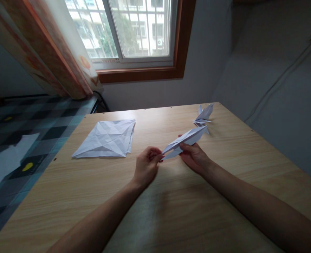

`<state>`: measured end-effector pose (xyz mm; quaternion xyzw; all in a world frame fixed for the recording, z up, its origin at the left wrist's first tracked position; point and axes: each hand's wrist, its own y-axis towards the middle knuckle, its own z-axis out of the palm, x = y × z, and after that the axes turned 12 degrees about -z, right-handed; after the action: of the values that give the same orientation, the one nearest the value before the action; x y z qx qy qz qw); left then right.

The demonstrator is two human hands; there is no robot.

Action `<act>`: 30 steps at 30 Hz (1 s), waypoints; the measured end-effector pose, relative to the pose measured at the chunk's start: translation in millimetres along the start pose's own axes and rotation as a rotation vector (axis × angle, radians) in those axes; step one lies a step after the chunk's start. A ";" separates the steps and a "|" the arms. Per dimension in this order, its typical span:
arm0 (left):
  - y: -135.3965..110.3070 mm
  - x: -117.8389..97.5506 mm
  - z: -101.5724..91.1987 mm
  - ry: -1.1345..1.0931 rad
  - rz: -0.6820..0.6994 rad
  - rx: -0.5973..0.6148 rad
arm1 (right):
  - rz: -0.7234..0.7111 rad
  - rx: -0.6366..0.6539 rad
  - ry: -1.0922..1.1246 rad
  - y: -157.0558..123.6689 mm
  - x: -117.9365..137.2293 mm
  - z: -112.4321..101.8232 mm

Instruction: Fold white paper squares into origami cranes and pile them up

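Observation:
Above the middle of the wooden table (113,196) I hold a long, pointed piece of folded white paper (189,136) in both hands. My left hand (148,165) is closed, pinching the near left tip between thumb and fingers. My right hand (193,154) grips the paper around its middle, thumb on the near side and fingertips showing behind the upper edge. Its lower flap hangs a little apart from the upper layers. The far tip points up and right, toward a finished-looking folded paper crane (204,114) on the table.
Creased square sheets of white paper (106,138) lie stacked at the table's left. Beyond the table's left edge, white paper (10,158) rests on a checked cloth (55,135). A window (134,31) and curtain (52,45) are behind; a cable (279,79) runs along the right wall.

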<state>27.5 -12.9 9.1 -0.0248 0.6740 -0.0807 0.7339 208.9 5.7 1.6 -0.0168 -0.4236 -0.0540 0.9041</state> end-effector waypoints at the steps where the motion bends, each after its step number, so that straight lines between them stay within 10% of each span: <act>1: 0.5 -0.5 -1.5 -0.007 -0.015 0.029 | -0.003 0.004 -0.002 0.6 0.6 -0.5; 18: 1.0 -1.5 -2.7 -0.028 -0.022 0.188 | 0.194 0.450 -0.133 -17.1 -8.4 2.3; 30: -3.8 3.3 3.1 0.053 0.046 0.113 | 0.058 0.362 -0.297 -21.5 -17.4 6.6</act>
<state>30.5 -17.4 6.7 0.0345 0.6879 -0.1023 0.7177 190.4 -13.7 -7.9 0.1258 -0.5542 0.0521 0.8212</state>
